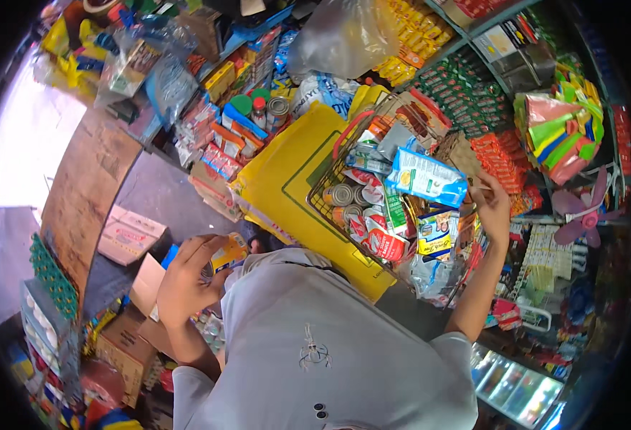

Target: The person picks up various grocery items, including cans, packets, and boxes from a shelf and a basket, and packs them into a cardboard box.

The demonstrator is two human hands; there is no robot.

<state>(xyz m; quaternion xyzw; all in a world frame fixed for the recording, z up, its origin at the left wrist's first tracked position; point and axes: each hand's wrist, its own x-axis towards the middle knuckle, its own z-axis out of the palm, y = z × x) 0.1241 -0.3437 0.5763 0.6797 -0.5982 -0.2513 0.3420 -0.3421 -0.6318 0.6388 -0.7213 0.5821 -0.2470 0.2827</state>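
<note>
My left hand [185, 276] is curled around a can [229, 252] with a yellow-orange label, held low beside my body; part of the can is hidden by the fingers. On the other side, my right hand [492, 206] has bent fingers at the right side of a wire basket [314, 199]. Its fingertips are close to a blue and white pouch [430, 177] lying on top of the load; whether they grip anything is hard to see. Inside the basket are several cans [342, 194], red and white sauce pouches [385, 242] and a blue and yellow packet [437, 235].
A large yellow sack [276, 175] lies under and beside the basket. Cartons [131, 234] stand at left near a wooden board [90, 193] and egg trays [41, 315]. Shelves of hanging sachets [466, 89] rise at far right, near a pink fan [580, 215].
</note>
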